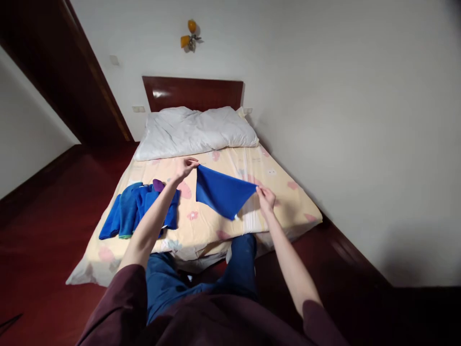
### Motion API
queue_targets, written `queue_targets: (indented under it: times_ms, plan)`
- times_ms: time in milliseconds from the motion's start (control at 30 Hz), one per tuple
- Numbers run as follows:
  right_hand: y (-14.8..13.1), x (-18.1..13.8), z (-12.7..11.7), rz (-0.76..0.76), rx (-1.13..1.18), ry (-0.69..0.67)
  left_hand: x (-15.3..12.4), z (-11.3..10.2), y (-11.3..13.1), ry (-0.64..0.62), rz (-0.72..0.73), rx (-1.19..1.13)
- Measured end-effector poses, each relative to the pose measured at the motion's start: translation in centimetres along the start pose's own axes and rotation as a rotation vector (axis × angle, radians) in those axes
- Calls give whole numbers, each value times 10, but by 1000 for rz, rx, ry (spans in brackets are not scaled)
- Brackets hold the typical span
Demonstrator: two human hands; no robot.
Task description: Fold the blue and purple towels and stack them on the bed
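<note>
A blue cloth [225, 190] is stretched between my hands above the bed [212, 230]. My left hand [185, 167] pinches its upper left corner, and my right hand [266, 198] pinches the corner at the right, held lower. The cloth's lower edge hangs free, with a small white tag [236, 216] near its bottom point. To the left, partly behind my left forearm, several folded blue cloths [127, 206] lie in a pile on the patterned sheet. A purple piece of cloth [158, 185] shows at the top of that pile.
A folded white quilt [198, 132] lies at the head of the bed, before a dark wooden headboard [194, 93]. The right wall [360, 144] runs close along the bed. My legs touch or nearly touch the bed's front edge. Dark red floor [46, 230] lies left.
</note>
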State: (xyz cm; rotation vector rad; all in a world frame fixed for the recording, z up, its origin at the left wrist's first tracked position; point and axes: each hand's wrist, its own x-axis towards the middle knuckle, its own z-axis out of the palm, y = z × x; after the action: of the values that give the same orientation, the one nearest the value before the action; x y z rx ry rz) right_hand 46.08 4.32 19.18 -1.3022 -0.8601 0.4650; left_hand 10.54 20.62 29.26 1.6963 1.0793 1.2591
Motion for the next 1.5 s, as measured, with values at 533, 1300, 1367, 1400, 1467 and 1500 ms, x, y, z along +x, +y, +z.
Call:
queue_targets:
  times_ms: [533, 1300, 1367, 1400, 1467, 1500]
  plan:
    - [-127, 62, 37, -51, 175, -335, -81, -94, 98, 162, 44, 123]
    - [-118, 22, -49, 260, -1, -566, -97, -102, 66, -154, -258, 198]
    - [-105, 33, -33, 289, -7, -568, -86, -96, 54, -202, -282, 171]
    - [-99, 40, -23, 303, -9, -566, -80, -92, 48, -220, -280, 154]
    - [-89, 55, 0, 312, -8, -537, -64, -84, 38, -219, -248, 122]
    - [-85, 63, 11, 296, -4, -511, -56, -79, 34, -198, -227, 108]
